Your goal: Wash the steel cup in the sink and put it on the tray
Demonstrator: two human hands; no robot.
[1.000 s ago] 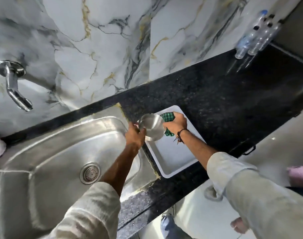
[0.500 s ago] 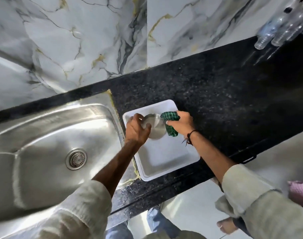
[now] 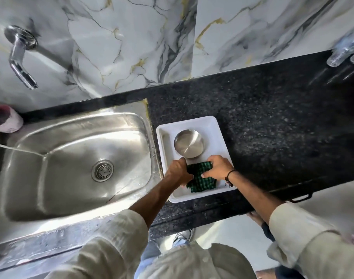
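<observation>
Steel cup [image 3: 189, 143] sits in the white tray [image 3: 219, 128] — left hand [image 3: 178, 171] and right hand [image 3: 217, 167] both pinch the green cloth [image 3: 201, 179]; best lay it flat, clear of the cup.

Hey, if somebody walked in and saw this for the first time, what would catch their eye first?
Probably the steel cup, sitting upside down in the far half of the white tray on the black counter. Just nearer, the left hand and right hand both grip a green checked cloth over the tray. The big steel sink to the tray's left is hard to miss too.
</observation>
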